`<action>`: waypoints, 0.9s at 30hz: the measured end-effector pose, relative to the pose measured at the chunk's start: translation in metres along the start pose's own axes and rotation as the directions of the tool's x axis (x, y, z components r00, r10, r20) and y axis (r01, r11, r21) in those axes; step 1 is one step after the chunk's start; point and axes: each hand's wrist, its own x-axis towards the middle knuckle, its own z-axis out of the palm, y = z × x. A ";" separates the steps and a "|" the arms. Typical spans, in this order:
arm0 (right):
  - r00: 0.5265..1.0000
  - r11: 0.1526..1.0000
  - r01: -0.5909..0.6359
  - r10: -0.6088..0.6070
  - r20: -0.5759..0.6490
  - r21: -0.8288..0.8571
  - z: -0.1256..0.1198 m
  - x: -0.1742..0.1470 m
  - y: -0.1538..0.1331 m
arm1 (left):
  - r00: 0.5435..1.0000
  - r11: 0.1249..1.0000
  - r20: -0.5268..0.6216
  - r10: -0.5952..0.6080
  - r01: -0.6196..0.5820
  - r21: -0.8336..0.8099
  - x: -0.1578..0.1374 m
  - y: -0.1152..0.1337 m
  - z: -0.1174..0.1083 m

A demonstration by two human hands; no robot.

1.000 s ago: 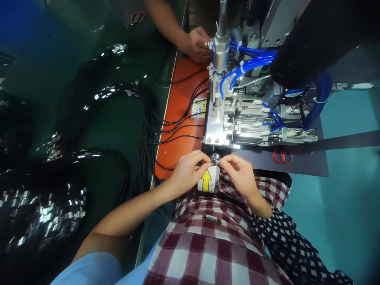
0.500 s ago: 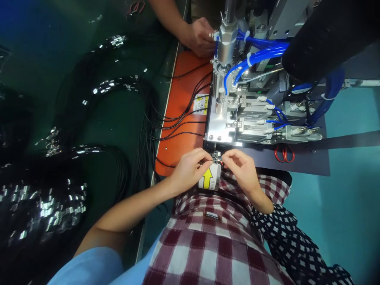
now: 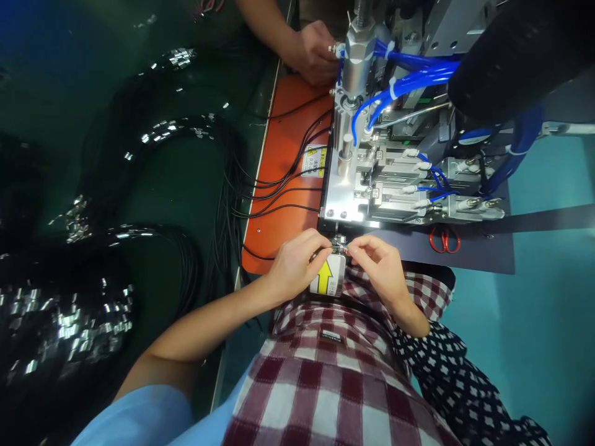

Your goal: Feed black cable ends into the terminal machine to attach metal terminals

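Observation:
My left hand (image 3: 300, 259) pinches a thin black cable (image 3: 258, 254) near its end, just in front of the machine (image 3: 348, 192). At that end fine coloured wires fan out toward my right hand (image 3: 379, 260). The thumb and forefinger of my right hand are closed on the tips of these wires. A white plate with a yellow arrow (image 3: 324, 276) lies right below the fingers. Small metal parts of the machine sit just beyond the fingertips, and the wire tips are too small to make out singly.
Several black cables run over the orange plate (image 3: 279, 148) into the machine. Bundles of black cable (image 3: 186, 266) with shiny ends cover the dark green table at left. Red-handled scissors (image 3: 445, 240) lie at right. Another person's hand (image 3: 316, 52) works at the machine's far side.
Both hands stay almost in place, fingertips still pinching the cable end and wires. The whole view has shifted slightly.

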 end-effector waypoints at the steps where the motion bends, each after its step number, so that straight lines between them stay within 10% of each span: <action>1: 1.000 1.000 0.005 -0.005 -0.001 -0.007 0.000 0.000 0.000 | 1.000 1.000 -0.001 0.001 -0.001 0.000 0.000 0.000 0.000; 27: 0.999 0.999 0.040 -0.041 -0.006 -0.034 -0.004 0.005 0.007 | 0.999 0.999 -0.001 0.037 -0.037 0.002 0.000 -0.003 0.001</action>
